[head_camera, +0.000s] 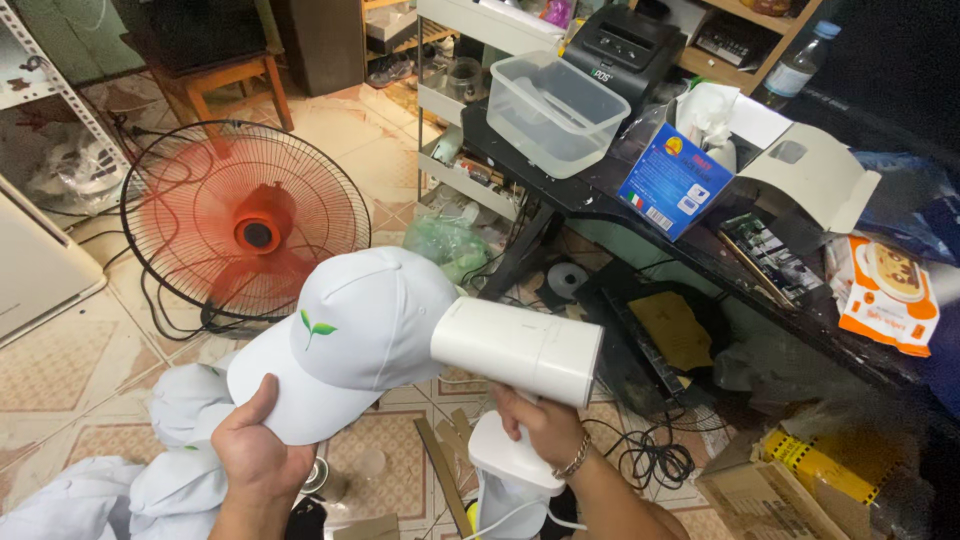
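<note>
Both hands closed: left hand (255, 455) on white cap (350, 335), right hand (545, 425) on steamer (518, 350).

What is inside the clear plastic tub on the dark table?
The clear rectangular plastic tub looks empty: its floor and walls show through, with nothing lying inside. The dark table under it shows through, but the spot behind its far wall is blocked by a black printer.

Patterned tile floor (60, 370) spreads below me, littered with cables. An orange standing fan (245, 225) sits on it to my left, a wooden stool (225, 75) beyond. On my right runs a dark desk (600, 190), cluttered, with white metal shelving (450, 100) behind it.
</note>
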